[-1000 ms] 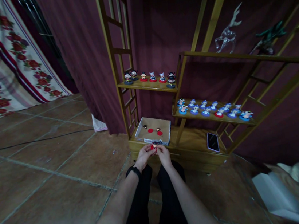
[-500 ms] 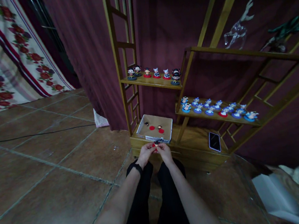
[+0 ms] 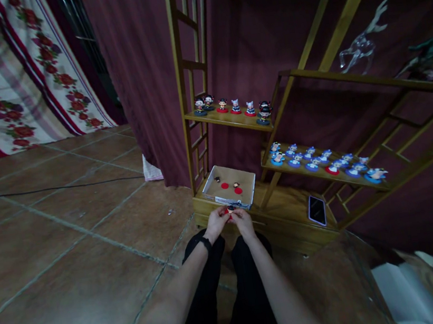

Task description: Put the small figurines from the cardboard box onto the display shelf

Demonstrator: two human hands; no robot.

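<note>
A small dark-haired figurine (image 3: pixel 231 209) with red on it is held between my two hands, just in front of the shallow box. My left hand (image 3: pixel 217 222) pinches it from the left, with a dark band on that wrist. From the other side the fingers of my right hand (image 3: pixel 243 221) close on it. Much of the figurine is covered by my fingers. Inside the shallow cardboard box (image 3: pixel 251 192) lie two small figurine pieces and two red round bases (image 3: pixel 238 191).
Several figurines stand on the upper shelf (image 3: pixel 231 121) and several more on the lower right shelf (image 3: pixel 323 172). A tablet or phone (image 3: pixel 316 210) lies at the cabinet's base. A clear deer ornament (image 3: pixel 361 50) stands higher up. At lower right is a white box (image 3: pixel 403 289).
The view has turned slightly left, so the shelves and box sit farther right. Both hands stay on the figurine, with only a slight shift of the fingers.
</note>
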